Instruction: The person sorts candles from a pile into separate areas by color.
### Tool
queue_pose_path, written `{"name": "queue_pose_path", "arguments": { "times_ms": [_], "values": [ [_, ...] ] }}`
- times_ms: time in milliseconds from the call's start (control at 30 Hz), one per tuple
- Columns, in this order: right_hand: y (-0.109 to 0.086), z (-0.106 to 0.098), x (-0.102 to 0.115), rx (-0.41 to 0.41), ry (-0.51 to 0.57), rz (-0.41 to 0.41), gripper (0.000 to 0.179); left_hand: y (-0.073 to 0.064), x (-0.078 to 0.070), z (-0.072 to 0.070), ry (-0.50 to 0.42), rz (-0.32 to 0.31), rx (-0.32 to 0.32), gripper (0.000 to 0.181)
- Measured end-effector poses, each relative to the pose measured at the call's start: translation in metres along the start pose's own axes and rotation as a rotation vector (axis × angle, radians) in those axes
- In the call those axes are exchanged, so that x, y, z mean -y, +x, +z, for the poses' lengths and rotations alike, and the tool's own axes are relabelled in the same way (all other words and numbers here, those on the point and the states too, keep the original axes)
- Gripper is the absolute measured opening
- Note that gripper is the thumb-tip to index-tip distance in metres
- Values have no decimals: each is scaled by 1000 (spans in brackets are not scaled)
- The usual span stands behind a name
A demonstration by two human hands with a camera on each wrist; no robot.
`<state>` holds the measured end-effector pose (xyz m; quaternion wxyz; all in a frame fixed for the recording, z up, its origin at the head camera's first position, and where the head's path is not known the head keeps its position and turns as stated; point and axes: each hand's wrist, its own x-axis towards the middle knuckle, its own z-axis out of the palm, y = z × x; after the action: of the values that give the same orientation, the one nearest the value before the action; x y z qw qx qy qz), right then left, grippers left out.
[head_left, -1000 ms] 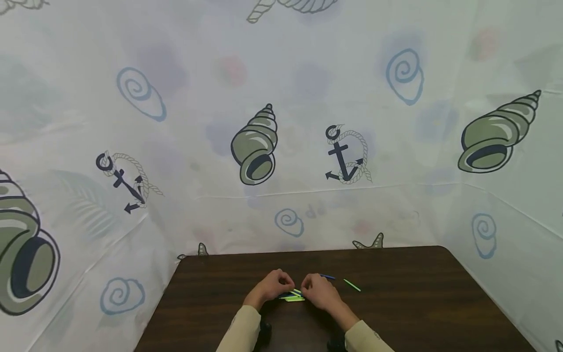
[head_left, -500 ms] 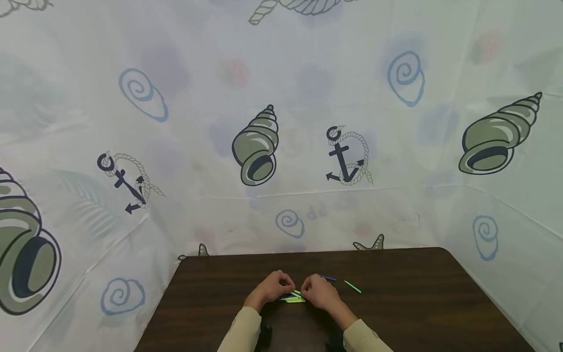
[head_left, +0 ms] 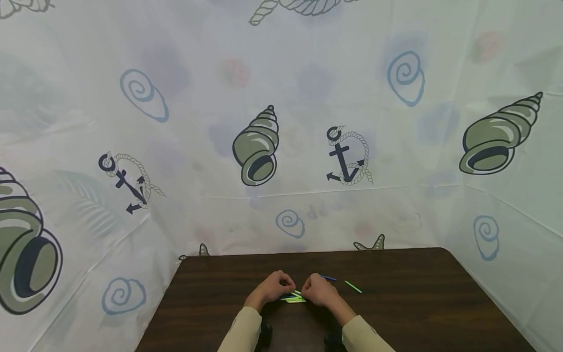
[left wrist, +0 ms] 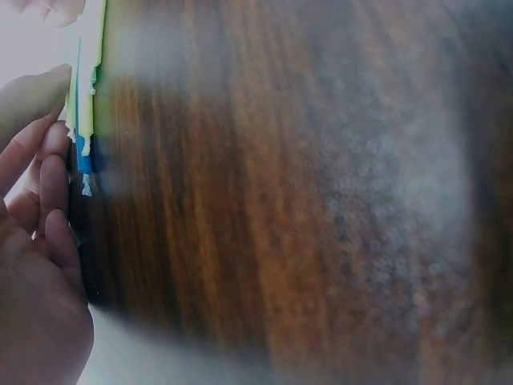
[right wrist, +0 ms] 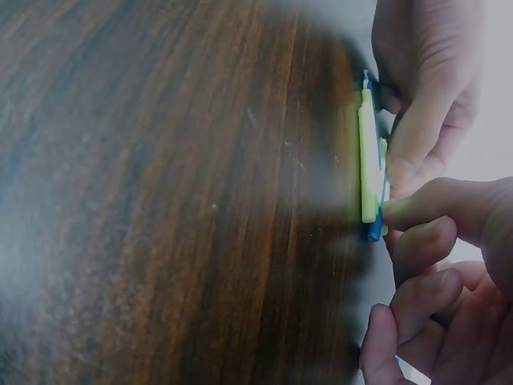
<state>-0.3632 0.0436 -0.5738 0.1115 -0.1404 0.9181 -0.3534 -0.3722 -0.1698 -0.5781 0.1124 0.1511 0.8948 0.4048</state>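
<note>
Several thin yellow-green and blue candles (head_left: 295,300) lie bunched on the dark wooden table between the two hands. Their pale wicks show in the left wrist view, where the candles (left wrist: 86,120) run side by side. From the left, the left hand (head_left: 270,287) reaches in with thumb and forefinger pinched together at a candle in the bunch. Opposite it, the right hand (head_left: 322,291) pinches at the bunch's right end. In the right wrist view its thumb tip meets the candles (right wrist: 369,160), and its other fingers are curled. The fingertips partly hide the pinched pieces.
A blue candle (head_left: 328,277) lies just behind the right hand, and a green candle (head_left: 353,286) farther right. The dark wooden table (head_left: 418,298) reaches back to a white sheet (head_left: 308,205) printed with shells and anchors.
</note>
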Motion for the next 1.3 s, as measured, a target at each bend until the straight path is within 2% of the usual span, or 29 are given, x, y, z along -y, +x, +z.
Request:
{"name": "queue_pose_path", "arguments": {
  "times_ms": [500, 700, 833, 933, 967, 1033, 1233, 1300],
  "values": [
    [4, 3, 1, 2, -6, 1, 19, -5, 3, -4, 8, 43, 0, 13],
    [1, 4, 2, 9, -23, -3, 19, 2, 19, -4, -2, 48, 31, 15],
    [0, 2, 2, 14, -51, -23, 18, 7, 32, -2, -14, 64, 33, 17],
    [1, 0, 0, -1, -70, -42, 19, 10, 37, -3, -40, 108, 32, 19],
    [1, 0, -1, -8, -75, -49, 20, 11, 39, -3, -40, 97, 33, 20],
    [2, -2, -2, -14, -77, -61, 23, 12, 40, -3, -29, 116, 31, 25],
    [8, -12, 2, 9, -117, -87, 30, 12, 42, -1, -32, 63, -8, 34],
    [10, -19, 4, 11, -137, -84, 29, 10, 39, -1, -49, 89, -15, 37]
  ]
}}
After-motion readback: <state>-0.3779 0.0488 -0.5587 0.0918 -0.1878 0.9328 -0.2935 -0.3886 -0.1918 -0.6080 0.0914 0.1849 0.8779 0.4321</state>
